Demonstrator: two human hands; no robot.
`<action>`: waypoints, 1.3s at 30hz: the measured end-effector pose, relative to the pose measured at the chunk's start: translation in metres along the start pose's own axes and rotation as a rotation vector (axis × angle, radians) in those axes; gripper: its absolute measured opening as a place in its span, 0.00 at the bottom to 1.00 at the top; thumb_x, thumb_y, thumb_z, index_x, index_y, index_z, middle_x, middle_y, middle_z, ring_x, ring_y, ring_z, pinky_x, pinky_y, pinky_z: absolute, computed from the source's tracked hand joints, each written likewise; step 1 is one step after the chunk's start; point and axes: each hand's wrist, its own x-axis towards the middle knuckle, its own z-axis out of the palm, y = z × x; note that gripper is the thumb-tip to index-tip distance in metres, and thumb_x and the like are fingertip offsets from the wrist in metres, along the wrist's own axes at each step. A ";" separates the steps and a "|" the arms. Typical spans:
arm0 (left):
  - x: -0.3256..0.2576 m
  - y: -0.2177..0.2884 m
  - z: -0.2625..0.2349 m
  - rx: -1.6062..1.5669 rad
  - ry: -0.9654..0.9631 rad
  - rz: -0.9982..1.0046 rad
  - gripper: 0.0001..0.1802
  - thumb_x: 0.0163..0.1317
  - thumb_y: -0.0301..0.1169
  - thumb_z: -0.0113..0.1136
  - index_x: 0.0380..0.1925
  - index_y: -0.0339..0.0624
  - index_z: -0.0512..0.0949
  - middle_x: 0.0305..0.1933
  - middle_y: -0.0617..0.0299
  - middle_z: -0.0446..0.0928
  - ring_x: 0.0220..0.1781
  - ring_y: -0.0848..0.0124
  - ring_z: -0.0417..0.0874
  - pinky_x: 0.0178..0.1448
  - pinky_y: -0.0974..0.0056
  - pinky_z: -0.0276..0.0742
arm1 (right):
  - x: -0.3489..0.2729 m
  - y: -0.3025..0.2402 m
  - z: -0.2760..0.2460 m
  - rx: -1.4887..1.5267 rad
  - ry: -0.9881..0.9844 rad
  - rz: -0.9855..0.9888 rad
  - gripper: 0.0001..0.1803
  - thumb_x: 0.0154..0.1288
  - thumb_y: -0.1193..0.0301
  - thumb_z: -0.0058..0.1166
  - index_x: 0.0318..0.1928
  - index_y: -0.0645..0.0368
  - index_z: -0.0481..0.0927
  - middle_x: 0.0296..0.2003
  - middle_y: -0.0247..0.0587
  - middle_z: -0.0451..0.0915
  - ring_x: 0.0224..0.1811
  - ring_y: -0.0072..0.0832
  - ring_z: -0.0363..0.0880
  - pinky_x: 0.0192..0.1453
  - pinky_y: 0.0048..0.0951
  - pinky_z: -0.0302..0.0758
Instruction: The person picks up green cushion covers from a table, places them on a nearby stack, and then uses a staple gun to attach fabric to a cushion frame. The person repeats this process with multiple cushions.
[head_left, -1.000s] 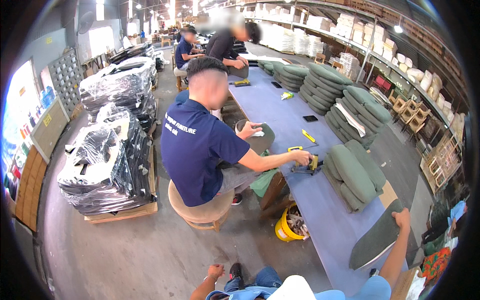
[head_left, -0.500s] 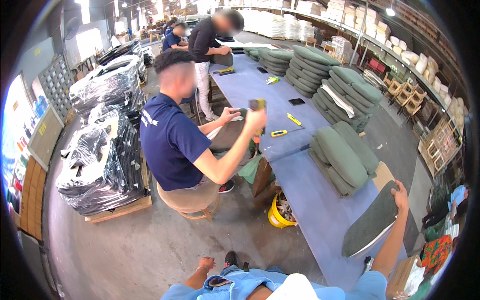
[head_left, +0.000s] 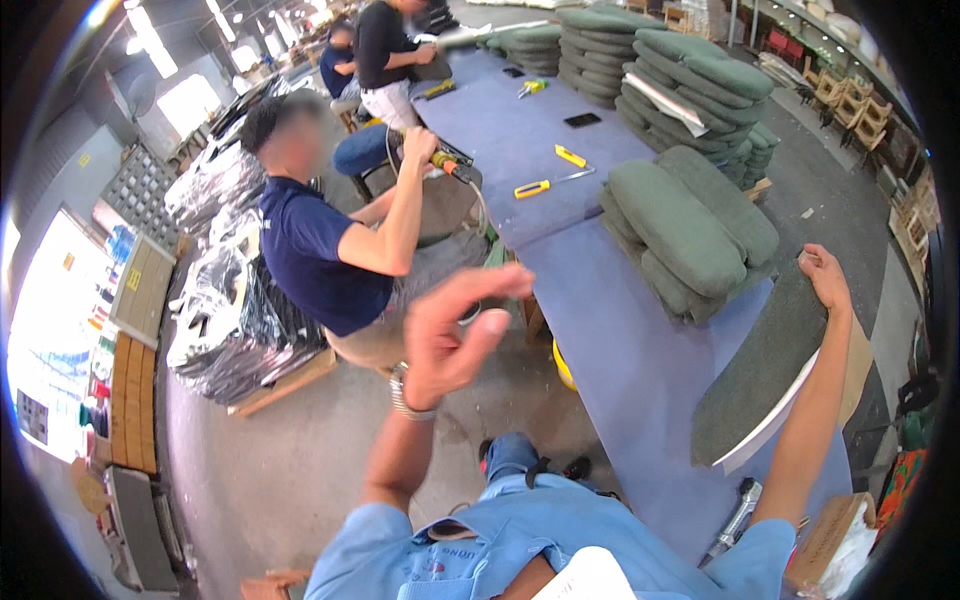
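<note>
Grey-green upholstered panel (head_left: 760,375) lies on the blue table (head_left: 620,340), its far end gripped by the right hand (head_left: 828,278); left hand (head_left: 455,335) raised open, empty. Finished cushions (head_left: 690,225) seemingly stacked beside.

From my remote feed: a workshop with a bare grey concrete floor (head_left: 270,470) and a long workbench covered in blue-purple felt (head_left: 610,330) running away from me. Stacks of green cushions (head_left: 690,230) line it. Plastic-wrapped bundles (head_left: 225,310) sit on wooden pallets at left. Ceiling strip lights (head_left: 150,35) and a bright opening (head_left: 185,100) illuminate the hall; shelving (head_left: 850,60) lines the right wall.
</note>
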 end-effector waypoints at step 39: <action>0.088 0.207 0.090 0.025 -0.445 0.521 0.28 0.73 0.61 0.43 0.72 0.87 0.60 0.62 0.73 0.82 0.67 0.82 0.77 0.79 0.41 0.52 | -0.035 0.042 -0.048 0.050 -0.029 0.059 0.31 0.69 0.55 0.58 0.65 0.63 0.74 0.53 0.51 0.82 0.58 0.36 0.80 0.65 0.36 0.70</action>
